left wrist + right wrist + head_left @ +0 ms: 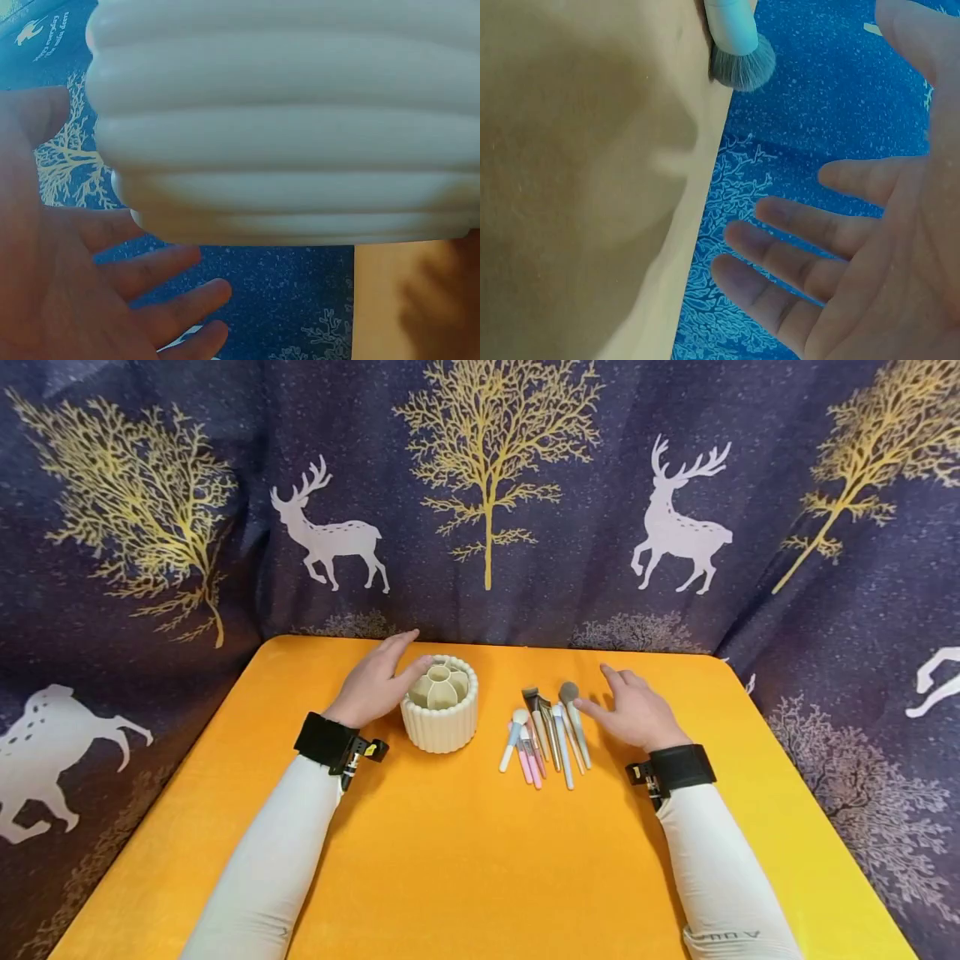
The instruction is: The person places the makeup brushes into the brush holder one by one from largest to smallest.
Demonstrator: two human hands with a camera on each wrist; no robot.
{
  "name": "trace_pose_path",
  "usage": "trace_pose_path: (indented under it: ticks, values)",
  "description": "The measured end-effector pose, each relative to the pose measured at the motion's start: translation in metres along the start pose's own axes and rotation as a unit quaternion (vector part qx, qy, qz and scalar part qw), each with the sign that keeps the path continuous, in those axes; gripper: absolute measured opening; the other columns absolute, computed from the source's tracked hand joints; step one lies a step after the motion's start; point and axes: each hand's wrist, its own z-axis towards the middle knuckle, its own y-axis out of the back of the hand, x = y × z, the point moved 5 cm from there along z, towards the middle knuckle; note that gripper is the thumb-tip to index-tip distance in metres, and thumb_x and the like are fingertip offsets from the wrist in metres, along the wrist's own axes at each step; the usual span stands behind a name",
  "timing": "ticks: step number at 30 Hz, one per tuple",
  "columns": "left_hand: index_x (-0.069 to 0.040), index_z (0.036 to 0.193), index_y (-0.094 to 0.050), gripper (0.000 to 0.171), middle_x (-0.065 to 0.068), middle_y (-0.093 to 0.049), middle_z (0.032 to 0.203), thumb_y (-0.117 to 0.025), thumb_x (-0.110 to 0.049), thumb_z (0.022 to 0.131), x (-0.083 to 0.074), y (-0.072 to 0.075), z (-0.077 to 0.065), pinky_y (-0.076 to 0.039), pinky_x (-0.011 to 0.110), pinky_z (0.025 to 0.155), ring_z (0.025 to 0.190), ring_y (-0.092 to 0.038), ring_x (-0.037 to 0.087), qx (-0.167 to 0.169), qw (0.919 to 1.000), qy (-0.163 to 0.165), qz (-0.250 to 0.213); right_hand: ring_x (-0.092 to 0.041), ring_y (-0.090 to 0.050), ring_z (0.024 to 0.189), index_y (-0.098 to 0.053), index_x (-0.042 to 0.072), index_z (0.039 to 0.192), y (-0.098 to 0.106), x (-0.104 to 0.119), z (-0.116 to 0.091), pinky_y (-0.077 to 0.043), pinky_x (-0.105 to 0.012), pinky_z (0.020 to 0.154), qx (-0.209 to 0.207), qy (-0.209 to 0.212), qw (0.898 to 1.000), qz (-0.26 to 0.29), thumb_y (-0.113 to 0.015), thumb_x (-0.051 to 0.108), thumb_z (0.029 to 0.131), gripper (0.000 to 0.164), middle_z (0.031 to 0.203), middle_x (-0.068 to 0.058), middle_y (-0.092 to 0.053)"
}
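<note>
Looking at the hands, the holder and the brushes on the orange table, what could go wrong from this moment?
1. The left hand lies open beside the cream ribbed round brush holder, not gripping it; a push could slide or tip the holder.
2. The pastel-handled makeup brushes lie packed together; the open right hand may scatter them or lift more than one.
3. The holder's compartments look narrow, so a brush could miss.

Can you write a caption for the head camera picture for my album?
Two open hands, left beside a ribbed holder, right near makeup brushes.
</note>
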Motion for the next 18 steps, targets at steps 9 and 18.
trace_pose_path:
  ticks: [9, 18]
  values:
    - [-0.015, 0.176, -0.036, 0.083, 0.016, -0.035, 0.179, -0.044, -0.069, 0.114, -0.001, -0.005, 0.0, -0.03, 0.064, 0.13, 0.163, -0.036, 0.041, -0.001, 0.9999, -0.016, -0.004, -0.057, -0.041, 0.154, -0.039, -0.007, 0.169, -0.009, 0.003, 0.003, -0.037, -0.073, 0.122, 0.038, -0.011, 0.999, 0.0, -0.052, 0.077, 0.107, 0.105, 0.164, -0.039, -0.045]
    - [-0.015, 0.176, -0.037, 0.082, 0.015, -0.037, 0.178, -0.042, -0.069, 0.114, -0.002, -0.017, 0.004, -0.031, 0.061, 0.131, 0.162, -0.037, 0.04, 0.011, 0.9997, -0.022, -0.006, -0.029, -0.071, 0.083, -0.078, 0.001, 0.126, -0.015, 0.008, 0.002, -0.059, -0.055, 0.084, 0.05, -0.006, 0.999, 0.003, -0.063, 0.065, 0.108, 0.068, 0.111, -0.018, -0.079]
